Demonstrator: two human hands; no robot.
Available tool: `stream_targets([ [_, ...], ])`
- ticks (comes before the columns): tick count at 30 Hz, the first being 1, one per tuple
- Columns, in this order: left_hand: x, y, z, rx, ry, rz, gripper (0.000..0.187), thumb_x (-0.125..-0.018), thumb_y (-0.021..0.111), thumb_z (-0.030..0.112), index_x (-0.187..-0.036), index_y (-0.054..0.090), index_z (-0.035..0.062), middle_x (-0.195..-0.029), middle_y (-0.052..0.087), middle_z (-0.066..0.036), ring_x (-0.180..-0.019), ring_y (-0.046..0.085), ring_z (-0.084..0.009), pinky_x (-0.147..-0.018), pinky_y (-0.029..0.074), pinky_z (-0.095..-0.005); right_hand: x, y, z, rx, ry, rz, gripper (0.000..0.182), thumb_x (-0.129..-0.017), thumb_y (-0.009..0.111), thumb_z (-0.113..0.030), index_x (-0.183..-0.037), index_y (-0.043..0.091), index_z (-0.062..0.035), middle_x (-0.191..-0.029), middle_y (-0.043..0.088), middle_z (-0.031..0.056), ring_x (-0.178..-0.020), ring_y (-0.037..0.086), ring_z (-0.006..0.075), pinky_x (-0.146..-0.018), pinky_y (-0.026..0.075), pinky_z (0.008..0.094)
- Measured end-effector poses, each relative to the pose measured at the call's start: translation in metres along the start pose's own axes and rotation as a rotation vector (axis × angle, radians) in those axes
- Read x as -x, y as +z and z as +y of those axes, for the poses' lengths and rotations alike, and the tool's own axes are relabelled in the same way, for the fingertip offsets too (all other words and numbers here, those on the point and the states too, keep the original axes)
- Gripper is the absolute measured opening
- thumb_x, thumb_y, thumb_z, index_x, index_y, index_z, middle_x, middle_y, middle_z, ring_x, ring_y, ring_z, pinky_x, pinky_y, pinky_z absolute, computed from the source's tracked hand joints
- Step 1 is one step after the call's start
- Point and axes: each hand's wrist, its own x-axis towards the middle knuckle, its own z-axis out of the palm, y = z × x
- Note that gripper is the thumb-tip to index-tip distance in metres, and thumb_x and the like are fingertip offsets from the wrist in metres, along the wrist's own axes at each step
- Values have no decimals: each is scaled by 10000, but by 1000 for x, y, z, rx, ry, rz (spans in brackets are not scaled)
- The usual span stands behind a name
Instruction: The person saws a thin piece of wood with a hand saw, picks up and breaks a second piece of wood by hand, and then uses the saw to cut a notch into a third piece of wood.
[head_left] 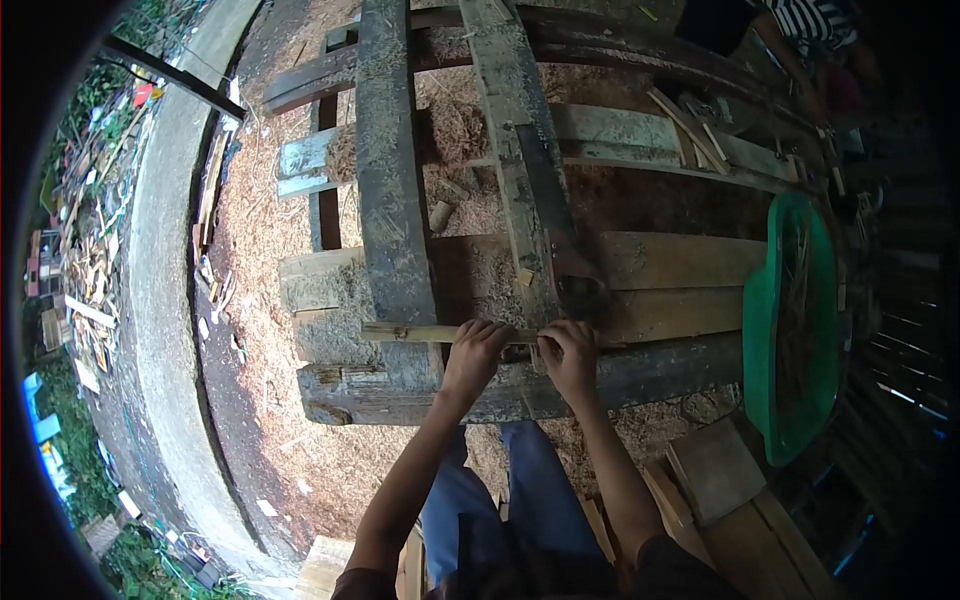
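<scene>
A narrow wooden strip (405, 331) lies crosswise over the near end of the workbench planks. My left hand (477, 352) is closed over the strip's middle, fingers on top. At the strip's right end, my right hand (568, 358) is closed with thumb and fingers pinched together; the exact contact is partly hidden by the fingers. Just beyond my right hand is a handsaw (577, 278), its dark blade pointing away along a long plank. A small wood chip (525, 277) rests on that plank, left of the saw handle.
A green plastic tub (757, 345) holding thin wood pieces stands at the right. Sawdust and shavings (262, 330) cover the ground. Boards (715, 470) are stacked at lower right. Another person (810, 40) is at the upper right. A concrete kerb (165, 260) runs along the left.
</scene>
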Motion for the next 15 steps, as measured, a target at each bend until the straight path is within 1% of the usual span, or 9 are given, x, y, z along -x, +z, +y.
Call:
stream_targets([
  [2, 0, 1, 0, -10, -1, -4, 299, -874, 661, 34, -1162, 738, 58, -1179, 758, -92, -1155, 686, -285, -1023, 489, -433, -3, 2, 0, -85, 101, -35, 144, -892, 766, -82, -1035, 756, -65, -1045, 682, 100, -1042, 617, 319, -939, 477, 463],
  [5, 0, -1, 2, 8, -11, 9, 338, -855, 655, 16, -1180, 737, 58, -1203, 754, -92, -1164, 685, -285, -1022, 491, -432, -7, 1, -3, -112, 109, -12, 164, -885, 763, -70, -1047, 760, -50, -1036, 673, 119, -1044, 621, 329, -910, 502, 462],
  [6, 1, -2, 1, 1, 5, 9, 349, -848, 655, 13, -1184, 737, 57, -1206, 754, -89, -1163, 685, -284, -1021, 492, -433, -9, 1, -1, -122, 104, -21, 164, -885, 763, -70, -1047, 760, -50, -1036, 673, 119, -1044, 621, 329, -910, 502, 462],
  [8, 1, -3, 2, -8, 22, 7, 360, -841, 656, 10, -1188, 736, 56, -1209, 753, -87, -1163, 685, -283, -1021, 493, -434, -12, -3, 4, -107, 133, -173, 202, -880, 760, -68, -1080, 765, -48, -1041, 670, 120, -1055, 624, 336, -921, 500, 466],
  [9, 3, -3, 2, -9, 32, 30, 364, -837, 660, 12, -1190, 736, 56, -1207, 753, -82, -1161, 685, -279, -1024, 492, -436, -15, -4, 2, -114, 134, -176, 202, -880, 760, -68, -1080, 765, -48, -1041, 670, 120, -1055, 624, 336, -921, 500, 466],
  [11, 5, -1, 3, -4, 45, 40, 369, -833, 664, 13, -1192, 735, 55, -1205, 753, -78, -1160, 685, -275, -1027, 491, -437, -18, -7, 0, -97, 159, -254, 232, -886, 750, -82, -1116, 769, -57, -1046, 663, 111, -1062, 628, 333, -931, 487, 479],
  [13, 8, 2, 4, -40, 55, 93, 380, -821, 674, 15, -1193, 737, 59, -1200, 754, -74, -1154, 688, -265, -1022, 496, -439, -19, -7, 0, -49, 152, -262, 220, -884, 749, -96, -1101, 767, -66, -1046, 660, 106, -1073, 626, 324, -937, 476, 483],
  [15, 8, 3, 3, -45, 65, 90, 382, -818, 677, 14, -1192, 737, 59, -1197, 754, -74, -1152, 691, -263, -1019, 500, -441, -19, -7, 0, -7, 143, -265, 208, -882, 749, -109, -1086, 765, -76, -1045, 657, 100, -1083, 623, 315, -944, 465, 486],
])
